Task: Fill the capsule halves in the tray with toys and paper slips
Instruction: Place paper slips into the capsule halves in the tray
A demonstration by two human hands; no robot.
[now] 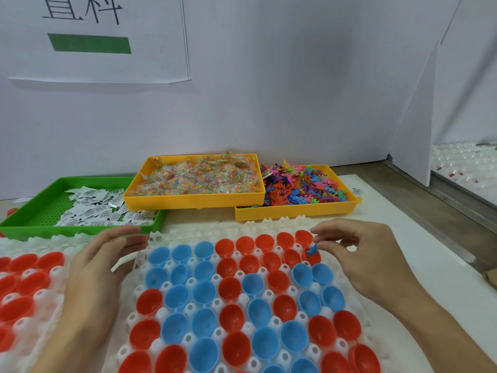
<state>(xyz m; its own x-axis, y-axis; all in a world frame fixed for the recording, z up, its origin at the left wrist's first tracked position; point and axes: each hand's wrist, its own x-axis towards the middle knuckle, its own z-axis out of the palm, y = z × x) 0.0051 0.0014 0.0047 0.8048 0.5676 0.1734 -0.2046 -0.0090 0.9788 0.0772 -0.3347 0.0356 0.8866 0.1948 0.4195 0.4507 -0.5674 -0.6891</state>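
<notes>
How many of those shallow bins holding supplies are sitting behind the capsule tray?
3: a green bin of paper slips at left, a yellow bin of bagged beads in the middle, another yellow bin of toy figures at right.

Three bins behind the tray; another tray seemingly abuts its left.

This is a small packing station in a factory or workshop. White partition boards wall the worktop, where bulk trays hold paper slips, bead packets and plastic toys.

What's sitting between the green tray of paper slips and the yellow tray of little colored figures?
In the head view, another yellow tray heaped with clear packets of colored beads sits between the green tray and the figures tray, overlapping both.
</notes>
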